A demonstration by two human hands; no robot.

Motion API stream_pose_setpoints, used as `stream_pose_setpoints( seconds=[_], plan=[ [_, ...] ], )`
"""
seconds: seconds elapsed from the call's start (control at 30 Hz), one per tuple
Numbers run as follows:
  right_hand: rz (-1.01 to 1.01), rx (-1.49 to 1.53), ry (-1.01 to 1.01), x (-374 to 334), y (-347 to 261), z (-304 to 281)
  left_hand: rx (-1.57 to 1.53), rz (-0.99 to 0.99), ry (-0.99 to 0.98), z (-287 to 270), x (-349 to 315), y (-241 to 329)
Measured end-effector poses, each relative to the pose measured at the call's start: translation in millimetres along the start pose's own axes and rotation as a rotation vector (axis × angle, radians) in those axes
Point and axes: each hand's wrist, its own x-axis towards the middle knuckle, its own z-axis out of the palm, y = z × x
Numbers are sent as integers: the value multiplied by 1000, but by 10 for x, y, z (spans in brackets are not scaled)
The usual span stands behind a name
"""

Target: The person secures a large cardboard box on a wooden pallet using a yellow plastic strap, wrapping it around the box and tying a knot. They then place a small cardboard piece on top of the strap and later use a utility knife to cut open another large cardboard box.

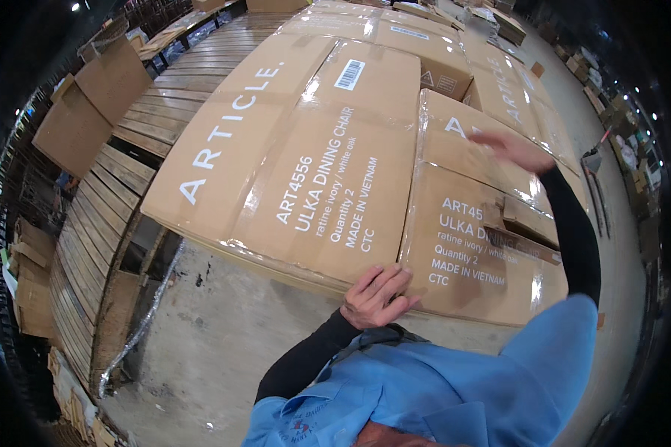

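My left hand (378, 296) is at the near edge of the cardboard boxes, by the seam between two of them. Its fingers are bent over the edge of the left cardboard box (276, 171), with the thumb toward the right one. Above the right cardboard box (451, 246) is my right hand (516, 149), smeared by motion, fingers stretched out and nothing seen in them. A folded piece of loose brown cardboard (531, 222) lies on that box, below my right forearm. Clear tape runs along the flaps of both boxes.
More taped cartons (417, 37) stand beyond, with a gap (443, 74) between some. A slatted wooden platform (101, 246) runs along the left, where an opened carton (93, 104) stands. A long-handled tool (593, 175) lies on the concrete floor (209, 335) at the right.
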Motion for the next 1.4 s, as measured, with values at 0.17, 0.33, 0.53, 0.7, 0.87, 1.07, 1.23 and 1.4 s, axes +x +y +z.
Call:
stream_pose_setpoints(
  seconds=[0.17,0.33,0.53,0.7,0.87,1.07,1.23,1.4],
  plan=[
    [353,-447,-24,-1532,-103,648,-341,-69,109,-565,-348,-58],
    [297,-644,596,-1990,285,1603,-211,-475,255,-1387,-1169,-609],
    [341,-984,868,-1531,473,1361,-201,-868,418,-2427,-1389,-1419],
    [702,-530,688,-858,382,900,-288,-992,390,-2804,-1764,-1812],
    [565,-715,627,495,-483,1171,-295,-1103,459,-3052,-1942,-2314],
    [110,-1069,754,2213,-1881,1501,-547,-1272,428,-3158,-1631,-3407],
    [-588,-299,1119,3072,-2690,1523,-994,-1377,-89,-2722,-981,-4205],
    [-878,310,899,3503,-3392,1799,-1063,-1318,-261,-2132,-675,-4636]
  ],
)
